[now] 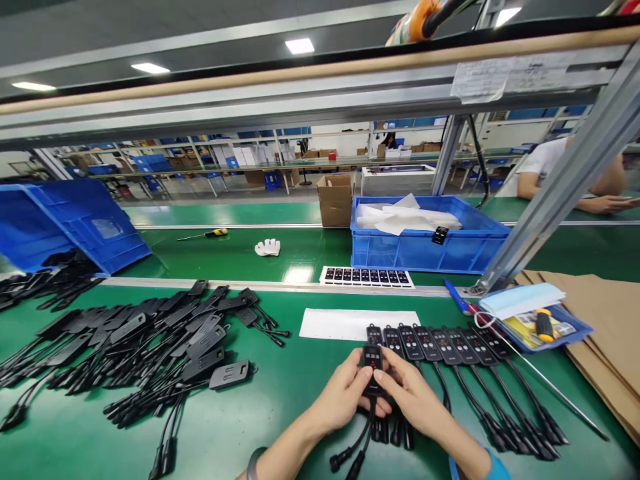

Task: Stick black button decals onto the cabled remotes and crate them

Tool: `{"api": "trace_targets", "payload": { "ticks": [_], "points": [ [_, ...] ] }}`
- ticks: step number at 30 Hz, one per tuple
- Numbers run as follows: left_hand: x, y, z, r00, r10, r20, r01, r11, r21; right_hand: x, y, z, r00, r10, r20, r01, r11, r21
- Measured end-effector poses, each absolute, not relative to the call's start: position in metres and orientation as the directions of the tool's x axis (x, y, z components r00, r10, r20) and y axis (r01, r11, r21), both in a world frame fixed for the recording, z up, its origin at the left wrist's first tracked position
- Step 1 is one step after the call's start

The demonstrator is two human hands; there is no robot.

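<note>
A small black controller with a printed label on its face is held upright between my two hands. My left hand grips its left side, and my right hand its right, both thumbs pressed on the front. Two cables with black plugs hang below it. Just behind and to the right, a row of labelled controllers lies side by side, cables toward me. On the left is a heap of black controllers with tangled cables; the ones whose faces show carry no printed label.
A label sheet and a white paper strip lie ahead. Behind stand a blue bin of paper and a cardboard box. A blue tray, metal rod and slanted post are at right; another person's hand is beyond.
</note>
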State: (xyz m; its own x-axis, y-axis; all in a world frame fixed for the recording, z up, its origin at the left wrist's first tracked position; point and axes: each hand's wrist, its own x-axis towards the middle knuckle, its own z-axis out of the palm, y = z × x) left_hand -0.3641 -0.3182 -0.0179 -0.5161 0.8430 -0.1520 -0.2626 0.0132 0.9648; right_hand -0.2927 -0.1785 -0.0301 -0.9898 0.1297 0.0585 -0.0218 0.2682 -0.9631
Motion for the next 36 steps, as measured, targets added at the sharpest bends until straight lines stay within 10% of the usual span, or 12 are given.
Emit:
{"api": "trace_targets", "payload": {
  "ticks": [5,14,19,25,36],
  "points": [
    [-0.385,-0.323,-0.022,-0.725,0.689,0.014,0.094,0.079,0.992,-0.338,-0.103,-0.012,-0.968,0.207,0.141,0.076,0.779,-0.622],
    [-0.404,-0.334,-0.029,-0.75,0.659,-0.047,0.188,0.281,0.941,-0.372,-0.028,-0.011,-0.985,0.168,0.04,0.116,0.813,-0.57],
    [-0.407,-0.333,-0.03,-0.732,0.678,-0.074,0.153,0.269,0.951,-0.372,-0.035,0.017,-0.963,0.206,0.176,0.016,0.692,-0.722],
    [-0.419,-0.329,-0.038,-0.724,0.688,-0.047,0.143,0.216,0.966,-0.385,-0.014,0.055,-0.749,0.62,0.233,-0.069,0.276,-0.959],
    [-0.426,-0.333,-0.041,-0.663,0.745,-0.07,0.094,0.176,0.98,-0.378,-0.026,0.085,-0.685,0.691,0.229,-0.387,-0.08,-0.919]
  ]
}}
